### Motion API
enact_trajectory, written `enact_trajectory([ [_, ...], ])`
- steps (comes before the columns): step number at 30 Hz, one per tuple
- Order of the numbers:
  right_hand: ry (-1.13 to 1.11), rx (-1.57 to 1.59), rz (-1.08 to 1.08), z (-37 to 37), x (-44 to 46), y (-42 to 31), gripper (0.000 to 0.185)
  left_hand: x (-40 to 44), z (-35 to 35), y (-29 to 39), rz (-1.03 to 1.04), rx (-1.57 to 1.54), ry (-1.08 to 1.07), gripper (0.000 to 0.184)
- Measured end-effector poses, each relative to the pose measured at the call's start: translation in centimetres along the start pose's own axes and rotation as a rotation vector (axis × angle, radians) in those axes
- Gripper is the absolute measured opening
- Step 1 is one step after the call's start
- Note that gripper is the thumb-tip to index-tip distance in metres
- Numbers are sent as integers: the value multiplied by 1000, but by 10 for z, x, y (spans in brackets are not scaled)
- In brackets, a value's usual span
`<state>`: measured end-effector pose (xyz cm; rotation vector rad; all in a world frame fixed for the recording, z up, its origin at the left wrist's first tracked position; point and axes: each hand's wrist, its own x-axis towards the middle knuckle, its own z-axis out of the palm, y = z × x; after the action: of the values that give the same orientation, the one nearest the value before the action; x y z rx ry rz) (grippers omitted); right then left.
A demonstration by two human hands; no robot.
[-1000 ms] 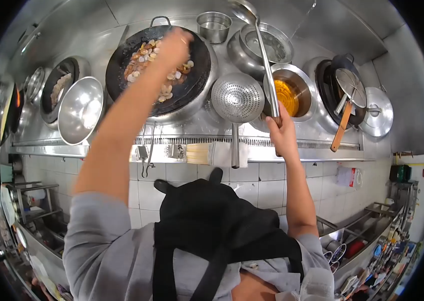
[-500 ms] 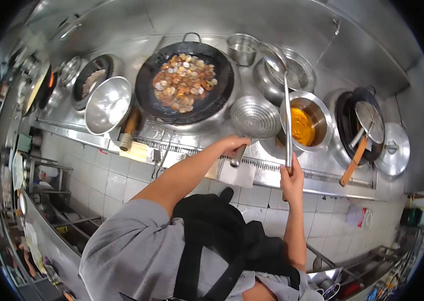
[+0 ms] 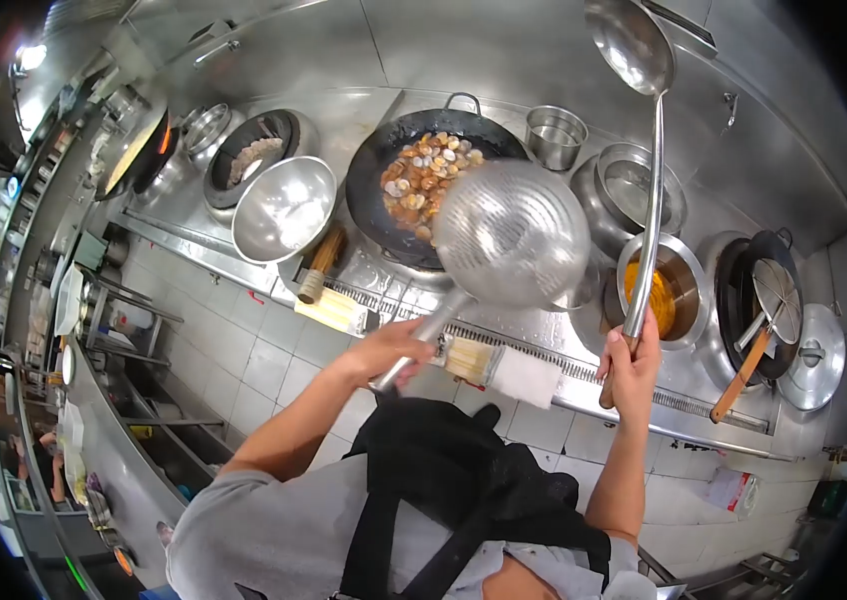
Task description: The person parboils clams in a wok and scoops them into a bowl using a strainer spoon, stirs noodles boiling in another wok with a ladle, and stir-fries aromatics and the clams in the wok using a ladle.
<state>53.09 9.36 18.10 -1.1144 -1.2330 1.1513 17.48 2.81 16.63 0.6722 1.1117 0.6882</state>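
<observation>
My left hand [image 3: 388, 352] is wrapped round the handle of a perforated metal strainer ladle [image 3: 513, 235]. Its round, slightly blurred head is raised in front of the wok [image 3: 368, 185], hiding the wok's right part. Clams [image 3: 418, 175] in their shells lie inside the wok. In my right hand [image 3: 633, 365] is the wooden grip of a long steel ladle [image 3: 655, 180], held upright with its bowl high near the back wall. Just behind that hand stands a steel pot [image 3: 693, 300] with orange-yellow liquid [image 3: 661, 300].
A shiny metal bowl [image 3: 288, 210] and a bamboo brush [image 3: 321, 265] are left of the wok. Behind stand a small steel pot [image 3: 555, 137] and stacked pans [image 3: 643, 185]. At right are a wooden-handled wire strainer [image 3: 743, 370] and a lid [image 3: 811, 358]. A white cloth [image 3: 526, 377] hangs on the front edge.
The strainer ladle has been lifted off the stove and swung up in front of the wok. My right hand has raised the steel ladle. The view has shifted.
</observation>
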Motion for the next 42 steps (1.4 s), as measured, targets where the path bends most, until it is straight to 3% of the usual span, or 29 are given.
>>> enact_trajectory([
  [4, -110, 71, 56, 39, 16, -10, 58, -10, -79, 51, 398, 386, 404, 63],
  [7, -143, -102, 172, 78, 27, 10, 62, 36, -171, 78, 490, 580, 696, 69],
  [8, -133, -106, 171, 92, 30, 16, 62, 46, -192, 95, 424, 656, 722, 72],
  [9, -162, -164, 182, 104, 35, 24, 60, 80, -237, 96, 507, 779, 762, 72],
  [11, -138, -315, 230, 127, 45, 46, 58, 123, -295, 112, 608, 899, 783, 71],
  [13, -99, -413, 217, 153, 56, 58, 58, 145, -310, 133, 563, 1184, 871, 72],
  [18, 25, -672, 286, 208, 60, 71, 57, 173, -342, 152, 451, 1277, 681, 71],
  [21, -26, -652, 393, 234, 38, 78, 60, 170, -360, 154, 560, 1305, 615, 63],
  [23, -55, -513, 558, 265, 16, 64, 62, 138, -366, 169, 285, 1194, 346, 63],
  [26, -36, -311, 689, 291, 1, 68, 59, 130, -373, 173, -16, 927, 152, 25],
  [30, 43, 43, 861, 310, -15, 82, 49, 118, -344, 168, -112, 766, 111, 20],
  [35, 29, 428, 954, 317, -15, 66, 41, 132, -292, 150, -191, 491, 88, 26],
  [39, -72, 462, 951, 305, -2, 70, 46, 147, -246, 129, -152, 269, 126, 24],
  [42, -212, 285, 896, 299, 20, 73, 49, 175, -220, 102, -295, -67, 29, 15],
])
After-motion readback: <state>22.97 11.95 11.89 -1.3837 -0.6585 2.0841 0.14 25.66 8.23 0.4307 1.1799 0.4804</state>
